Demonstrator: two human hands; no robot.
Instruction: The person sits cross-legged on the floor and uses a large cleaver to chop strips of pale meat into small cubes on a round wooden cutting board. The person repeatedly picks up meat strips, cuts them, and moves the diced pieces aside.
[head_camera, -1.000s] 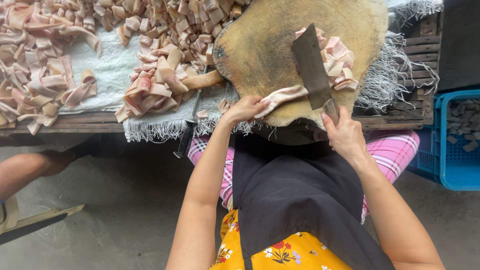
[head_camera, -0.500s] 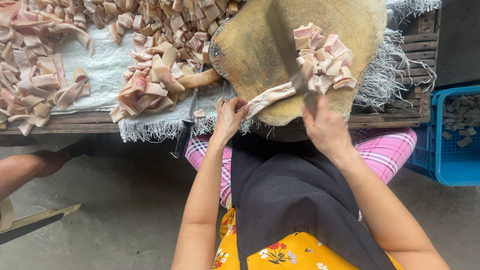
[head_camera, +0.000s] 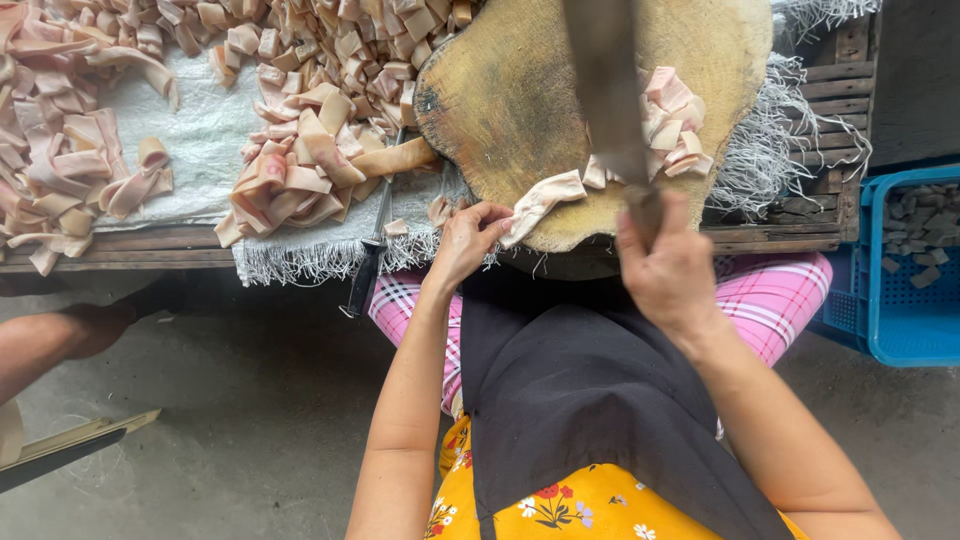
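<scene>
Your right hand is clenched around the cleaver, its blade blurred above the round wooden chopping block. Your left hand pinches the pork skin strip lying between your hands; cut pieces sit just beyond the blade.

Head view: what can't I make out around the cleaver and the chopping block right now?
- Cleaver: blade motion-blurred, tip cut off by the top edge; edge contact unclear.
- Right hand: its grip hides the handle.
- Strip under left hand: far end hidden behind the blade.
- Round wooden block: top cropped.
</scene>
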